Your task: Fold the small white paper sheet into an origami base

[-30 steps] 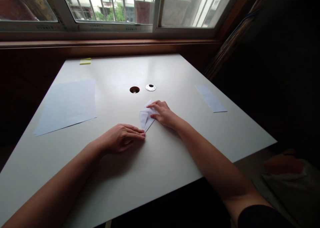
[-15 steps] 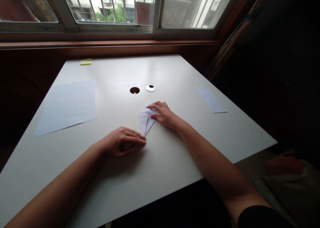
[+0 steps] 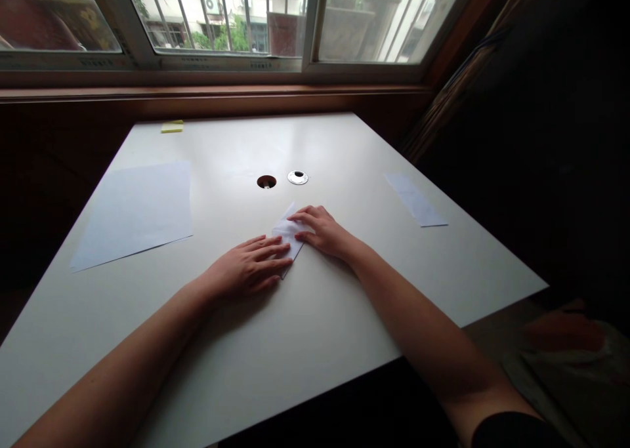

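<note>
We locate the folded paper [image 3: 284,229] flat on the white tabletop [image 3: 339,317], partly covered by both hands. We lay the left hand [image 3: 249,265] palm down, its fingers extended, slightly spread and resting over the paper's lower part without pinching it. We set the right hand [image 3: 322,231] at the paper's right side, its fingers curved, thumb apart, tips on the upper surface. We note the large sheet [image 3: 138,208] to the left and the narrow strip [image 3: 416,200] to the right, both well apart from the hands.
</note>
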`<action>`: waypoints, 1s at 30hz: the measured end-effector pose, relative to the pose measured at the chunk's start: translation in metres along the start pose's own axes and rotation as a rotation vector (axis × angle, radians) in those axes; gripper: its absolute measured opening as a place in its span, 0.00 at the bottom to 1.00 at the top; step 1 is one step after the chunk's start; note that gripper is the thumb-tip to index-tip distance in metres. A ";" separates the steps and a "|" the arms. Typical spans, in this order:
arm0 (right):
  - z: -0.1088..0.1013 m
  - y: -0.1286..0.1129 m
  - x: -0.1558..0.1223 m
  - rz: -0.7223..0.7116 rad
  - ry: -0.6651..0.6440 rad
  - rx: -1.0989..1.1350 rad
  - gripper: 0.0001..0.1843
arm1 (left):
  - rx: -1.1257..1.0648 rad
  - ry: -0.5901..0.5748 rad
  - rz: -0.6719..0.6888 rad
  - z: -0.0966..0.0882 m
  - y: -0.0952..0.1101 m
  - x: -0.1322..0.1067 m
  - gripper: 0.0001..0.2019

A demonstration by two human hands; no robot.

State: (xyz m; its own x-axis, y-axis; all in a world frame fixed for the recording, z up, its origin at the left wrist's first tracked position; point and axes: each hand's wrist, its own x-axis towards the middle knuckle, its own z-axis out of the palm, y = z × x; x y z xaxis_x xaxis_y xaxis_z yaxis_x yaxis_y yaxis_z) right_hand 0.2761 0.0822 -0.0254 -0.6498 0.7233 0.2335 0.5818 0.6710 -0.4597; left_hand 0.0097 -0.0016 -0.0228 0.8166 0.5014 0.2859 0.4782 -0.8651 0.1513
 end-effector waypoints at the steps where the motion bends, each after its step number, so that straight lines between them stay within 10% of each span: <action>1: 0.000 -0.001 0.000 -0.002 0.003 -0.016 0.21 | 0.008 -0.017 0.000 -0.001 0.000 0.000 0.23; 30: 0.012 -0.022 0.007 0.231 0.073 -0.201 0.22 | -0.716 -0.010 -0.051 -0.025 0.003 0.002 0.14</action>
State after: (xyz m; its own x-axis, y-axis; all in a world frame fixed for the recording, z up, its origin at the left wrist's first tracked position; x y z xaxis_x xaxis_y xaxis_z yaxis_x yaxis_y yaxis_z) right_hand 0.2524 0.0707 -0.0240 -0.4567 0.8653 0.2065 0.7995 0.5010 -0.3313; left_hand 0.0049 -0.0036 0.0014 0.8032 0.5387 0.2541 0.1891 -0.6352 0.7488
